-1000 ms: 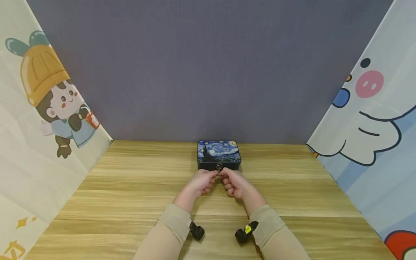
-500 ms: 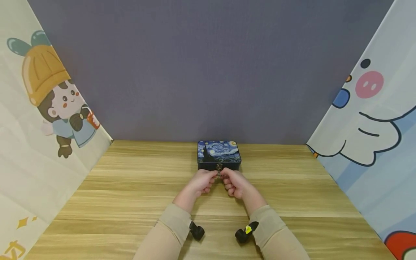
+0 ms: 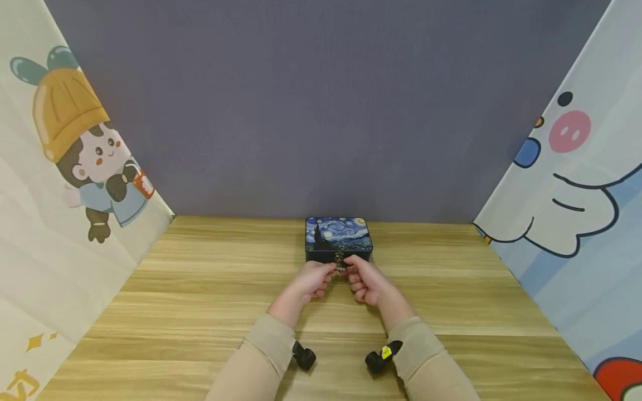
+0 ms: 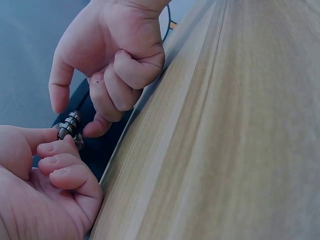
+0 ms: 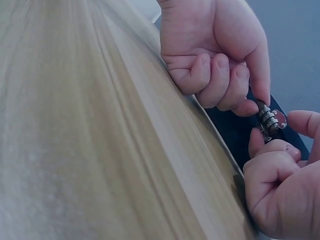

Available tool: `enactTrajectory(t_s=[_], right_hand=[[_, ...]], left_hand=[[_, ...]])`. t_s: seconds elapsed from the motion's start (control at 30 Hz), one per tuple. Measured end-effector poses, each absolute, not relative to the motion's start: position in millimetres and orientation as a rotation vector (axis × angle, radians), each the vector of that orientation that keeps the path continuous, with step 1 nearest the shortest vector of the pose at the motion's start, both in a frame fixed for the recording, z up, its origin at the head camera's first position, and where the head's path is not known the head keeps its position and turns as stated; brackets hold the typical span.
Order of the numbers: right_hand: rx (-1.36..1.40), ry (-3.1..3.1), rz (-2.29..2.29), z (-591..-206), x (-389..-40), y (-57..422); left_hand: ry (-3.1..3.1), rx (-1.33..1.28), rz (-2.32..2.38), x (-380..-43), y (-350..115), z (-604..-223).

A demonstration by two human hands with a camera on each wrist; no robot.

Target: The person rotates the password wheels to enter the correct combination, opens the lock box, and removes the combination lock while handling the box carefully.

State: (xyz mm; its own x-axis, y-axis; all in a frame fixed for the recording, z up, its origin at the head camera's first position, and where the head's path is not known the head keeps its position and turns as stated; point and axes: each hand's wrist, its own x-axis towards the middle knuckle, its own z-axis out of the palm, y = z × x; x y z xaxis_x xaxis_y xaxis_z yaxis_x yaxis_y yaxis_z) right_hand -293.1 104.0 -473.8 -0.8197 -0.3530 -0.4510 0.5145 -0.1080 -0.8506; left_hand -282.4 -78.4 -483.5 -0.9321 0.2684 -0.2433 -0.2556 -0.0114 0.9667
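A small combination padlock (image 4: 70, 125) with several number dials hangs at the front of a dark tin box (image 3: 338, 235), whose lid carries a swirling blue night-sky picture. My left hand (image 3: 315, 278) pinches one end of the padlock between thumb and index finger, its other fingers curled. On the other side, my right hand (image 3: 368, 281) has its thumb and index finger spread apart around the padlock, the remaining fingers bent. The right thumb is off the lock; whether the right index fingertip touches it, I cannot tell. A round metal clasp (image 3: 339, 257) shows above the padlock.
The box stands at the back of a wood-grain table (image 3: 200, 312), close to a grey panel (image 3: 321, 111). Cartoon-printed sheets flank the table on the left (image 3: 30, 234) and right (image 3: 567, 223). Both wrists carry small black cameras.
My right thumb and index finger have parted from the padlock, and the right hand has shifted slightly right. My left hand and the box have stayed in place.
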Motion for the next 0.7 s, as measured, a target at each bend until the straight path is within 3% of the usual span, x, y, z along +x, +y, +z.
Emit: enactTrajectory(t_s=[0.7], right_hand=[[0.156, 1.606, -1.952, -478.6, -291.8, 97.3]], left_hand=[[1.927, 0.006, 1.991, -283.8, -77.2, -483.8]])
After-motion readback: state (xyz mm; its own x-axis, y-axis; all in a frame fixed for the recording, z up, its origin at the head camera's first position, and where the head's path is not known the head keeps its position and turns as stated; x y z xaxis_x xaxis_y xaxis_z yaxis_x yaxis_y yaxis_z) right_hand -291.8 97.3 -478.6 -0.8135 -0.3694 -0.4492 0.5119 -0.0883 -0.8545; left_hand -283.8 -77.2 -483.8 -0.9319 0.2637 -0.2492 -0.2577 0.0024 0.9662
